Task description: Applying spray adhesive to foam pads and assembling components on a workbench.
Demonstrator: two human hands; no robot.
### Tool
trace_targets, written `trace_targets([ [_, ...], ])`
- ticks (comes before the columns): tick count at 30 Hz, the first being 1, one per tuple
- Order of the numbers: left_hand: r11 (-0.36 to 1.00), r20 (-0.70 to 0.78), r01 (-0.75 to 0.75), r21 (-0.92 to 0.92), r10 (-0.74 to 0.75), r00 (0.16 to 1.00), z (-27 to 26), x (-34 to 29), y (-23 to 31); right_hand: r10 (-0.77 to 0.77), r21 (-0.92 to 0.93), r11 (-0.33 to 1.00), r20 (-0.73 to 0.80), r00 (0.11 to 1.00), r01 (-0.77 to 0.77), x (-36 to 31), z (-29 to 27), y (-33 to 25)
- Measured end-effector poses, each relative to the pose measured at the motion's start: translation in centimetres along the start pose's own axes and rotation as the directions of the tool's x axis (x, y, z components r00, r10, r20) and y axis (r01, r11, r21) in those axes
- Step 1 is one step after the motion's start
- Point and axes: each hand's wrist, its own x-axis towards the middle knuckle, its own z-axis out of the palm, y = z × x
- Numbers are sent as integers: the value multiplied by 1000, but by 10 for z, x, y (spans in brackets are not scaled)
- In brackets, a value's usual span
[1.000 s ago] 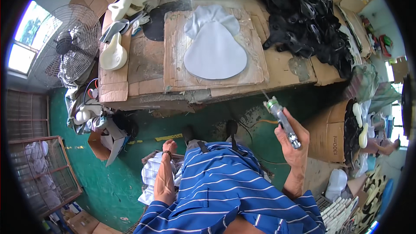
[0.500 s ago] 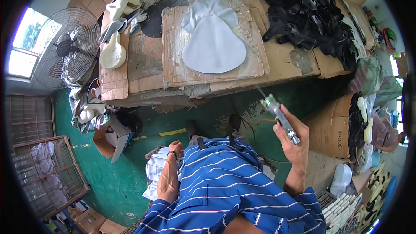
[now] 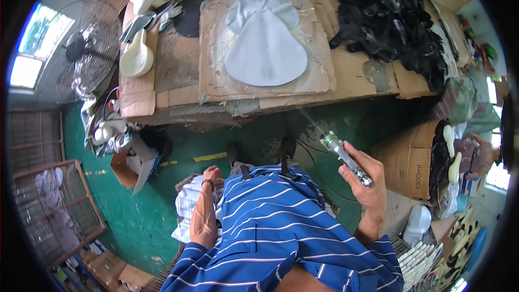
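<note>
In my right hand [image 3: 368, 176] is a metal spray gun [image 3: 346, 157] with a green ring near its nozzle, angled up and left toward the table. A fine mist streams from its tip. On a cardboard sheet [image 3: 213, 84] lies a pale grey, pear-shaped fabric piece [image 3: 266, 48], its wide rounded end toward me. Crumpled fabric of the same colour [image 3: 265, 1] bunches at the narrow far end. My left hand [image 3: 212, 174] hangs low beside a pile of white cloth [image 3: 186, 211], fingers loosely bent with nothing visible in them.
Cream moulded shapes [image 3: 137, 59] lie at the table's left, beside a large fan [image 3: 89, 48]. Black pieces [image 3: 386, 16] heap up on the right. A tall carton [image 3: 408, 159] stands right of my hand, with another person [image 3: 473, 154] beyond. A hose [image 3: 319, 176] trails below.
My right hand and the spray gun have shifted slightly down and left. The spray from the nozzle shows longer. My left hand has moved a little up and left, its fingers more bent.
</note>
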Motion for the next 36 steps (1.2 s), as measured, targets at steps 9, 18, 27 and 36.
trace_targets([
  [9,994,-104,-14,107,26,994,21,-14,40,-176,13,984,-12,984,176,69,23,-6],
  [18,755,788,458,-469,124,603,-41,14,-8,-178,-97,982,-207,962,161,89,22,4],
  [27,932,114,180,-316,-151,982,-17,25,-3,-120,-15,993,-78,990,119,72,22,-5],
  [36,985,-39,-2,171,9,999,7,7,47,-60,-50,997,-210,976,51,68,12,-4],
])
